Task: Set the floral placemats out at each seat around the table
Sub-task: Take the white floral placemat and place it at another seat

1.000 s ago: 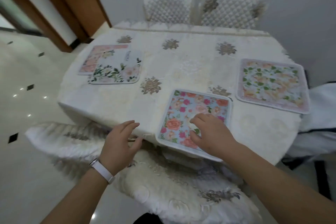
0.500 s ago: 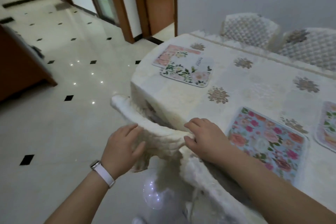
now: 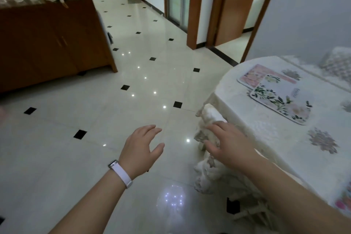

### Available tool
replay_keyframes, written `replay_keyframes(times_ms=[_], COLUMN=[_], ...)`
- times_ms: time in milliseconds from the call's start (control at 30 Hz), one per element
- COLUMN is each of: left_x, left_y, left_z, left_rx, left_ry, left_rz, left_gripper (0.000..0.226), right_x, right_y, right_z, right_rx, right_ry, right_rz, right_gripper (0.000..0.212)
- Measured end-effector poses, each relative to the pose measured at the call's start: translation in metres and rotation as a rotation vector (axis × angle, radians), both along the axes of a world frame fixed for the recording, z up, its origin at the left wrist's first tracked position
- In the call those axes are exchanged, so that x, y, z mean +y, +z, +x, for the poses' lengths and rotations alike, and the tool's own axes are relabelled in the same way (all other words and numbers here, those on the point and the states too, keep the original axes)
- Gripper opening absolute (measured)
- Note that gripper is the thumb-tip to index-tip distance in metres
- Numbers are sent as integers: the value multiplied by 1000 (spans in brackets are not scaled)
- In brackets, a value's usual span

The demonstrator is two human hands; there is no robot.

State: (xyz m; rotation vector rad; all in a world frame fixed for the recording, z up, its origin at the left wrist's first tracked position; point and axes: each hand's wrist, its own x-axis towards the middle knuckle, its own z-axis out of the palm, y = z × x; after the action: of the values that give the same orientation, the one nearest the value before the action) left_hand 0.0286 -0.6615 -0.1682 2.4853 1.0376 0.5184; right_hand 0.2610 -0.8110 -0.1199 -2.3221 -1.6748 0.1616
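Head view: chair (image 3: 209,119) between hands (image 3: 141,150) and table (image 3: 266,135).

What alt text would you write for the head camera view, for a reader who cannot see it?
Two bare hands reach forward beside a cloth-covered table: the left hand hangs open over the tiled floor, and the right hand rests open on a fluffy white chair cover. On the table, a white floral placemat overlaps a pink floral placemat.
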Motion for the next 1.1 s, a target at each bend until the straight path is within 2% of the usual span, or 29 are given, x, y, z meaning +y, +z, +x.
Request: replay_keyframes(times_ms=[167, 467, 667, 900, 1100], left_x=[32, 117, 218, 330, 396], left_y=[-1, -8, -8, 15, 22], left_z=[-31, -44, 18, 115, 160], left_rx=[-43, 17, 58, 67, 68], left_ry=[107, 202, 150, 70, 12], left_rz=[-34, -52, -47, -42, -19], left_gripper=[58, 59, 61, 62, 60], right_x=[56, 172, 260, 350, 407], right_y=[6, -11, -30, -22, -13], right_z=[-16, -15, 41, 129, 173], right_rx=[-15, 76, 118, 125, 136], right_ry=[129, 250, 225, 144, 73], right_rz=[-37, -26, -41, -85, -67], right_gripper=[49, 55, 59, 67, 58])
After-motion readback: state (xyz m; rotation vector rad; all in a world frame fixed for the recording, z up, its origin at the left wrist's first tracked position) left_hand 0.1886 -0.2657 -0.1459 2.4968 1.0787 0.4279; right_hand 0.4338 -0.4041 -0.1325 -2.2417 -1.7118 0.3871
